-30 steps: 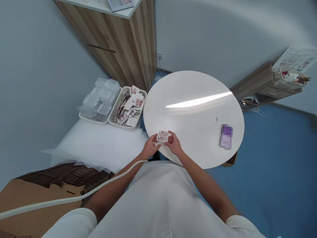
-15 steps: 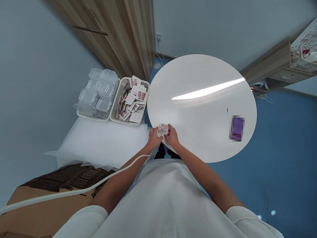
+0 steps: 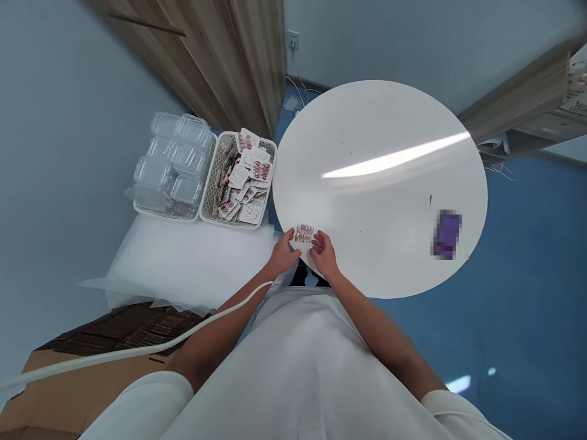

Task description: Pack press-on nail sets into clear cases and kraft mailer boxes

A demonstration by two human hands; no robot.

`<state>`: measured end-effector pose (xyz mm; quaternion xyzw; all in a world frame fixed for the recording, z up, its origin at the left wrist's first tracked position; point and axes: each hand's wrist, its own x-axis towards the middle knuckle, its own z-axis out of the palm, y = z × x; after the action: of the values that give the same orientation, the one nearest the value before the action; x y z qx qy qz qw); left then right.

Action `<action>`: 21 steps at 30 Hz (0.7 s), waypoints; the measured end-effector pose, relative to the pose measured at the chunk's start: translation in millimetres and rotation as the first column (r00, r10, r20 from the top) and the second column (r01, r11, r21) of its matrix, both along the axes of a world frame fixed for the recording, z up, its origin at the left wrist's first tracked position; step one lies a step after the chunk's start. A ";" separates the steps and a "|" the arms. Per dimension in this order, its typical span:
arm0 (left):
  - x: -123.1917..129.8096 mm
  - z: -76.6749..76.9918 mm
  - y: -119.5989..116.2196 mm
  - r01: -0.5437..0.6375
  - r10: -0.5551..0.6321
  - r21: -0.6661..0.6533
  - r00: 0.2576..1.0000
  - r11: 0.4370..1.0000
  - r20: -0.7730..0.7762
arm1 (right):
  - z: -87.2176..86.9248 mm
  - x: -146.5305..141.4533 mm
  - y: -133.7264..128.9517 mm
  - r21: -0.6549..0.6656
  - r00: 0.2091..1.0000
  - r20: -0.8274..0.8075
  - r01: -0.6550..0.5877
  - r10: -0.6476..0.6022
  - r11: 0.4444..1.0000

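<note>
We see a small card of decorated nails between the fingers of both hands, over the near edge of the white table. The left hand curves its fingers at the card's left edge; whether they grasp it, we cannot tell. The right hand has loosely bent fingers just beside the card; their contact we cannot tell. Leftward from the left fingers, we find a basket of cards.

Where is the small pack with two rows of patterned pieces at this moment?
In the head view, the pack is between the left hand and the right hand, at the near left edge of the round white table.
</note>
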<state>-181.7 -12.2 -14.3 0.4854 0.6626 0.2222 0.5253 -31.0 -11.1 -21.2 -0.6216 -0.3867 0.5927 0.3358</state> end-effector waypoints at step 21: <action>-25.1 -14.1 63.1 0.002 0.004 0.092 0.998 0.996 -0.066 | 0.4 -30.0 54.7 0.029 0.998 -0.009 -0.067 0.068 0.997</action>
<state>-206.7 50.8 -28.4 0.5158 0.6690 0.2365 0.4801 -61.0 43.6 -20.8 -0.6004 -0.4142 0.6012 0.3264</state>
